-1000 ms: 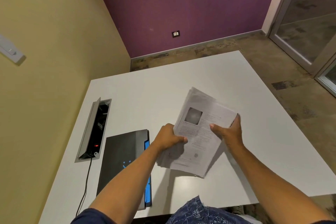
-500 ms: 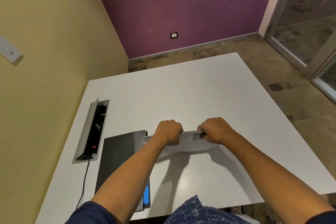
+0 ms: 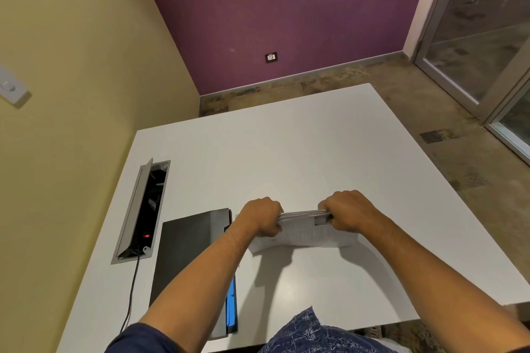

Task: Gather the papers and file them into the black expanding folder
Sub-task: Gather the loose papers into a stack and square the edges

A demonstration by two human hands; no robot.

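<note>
Near the middle of the white tabletop [image 3: 301, 152], a stack of papers [image 3: 304, 233] stands on its long edge, its lower edge down at the surface and its printed face turned toward the camera. Both hands are clamped on the top edge of the stack: the left hand [image 3: 262, 216] is fisted over the left end, and the right hand [image 3: 348, 213] is fisted over the right end, with a short stretch of the paper edges showing between them. The sheets look roughly squared, though a corner at the lower left sticks out a little past the rest. Just to the left of the left hand lies the black folder [image 3: 186, 255], flat on the tabletop with its long side running toward the camera; the left forearm crosses over its right side. A strip of blue tabs [image 3: 231, 306] shows along the folder's right edge. Farther left, close to the yellow wall [image 3: 71, 94], a cable box [image 3: 143, 212] is set into the tabletop with its lid raised and a small red light glowing inside. A black cord [image 3: 130, 295] runs from it toward the near edge. A purple wall [image 3: 272, 8] stands beyond the tabletop.
</note>
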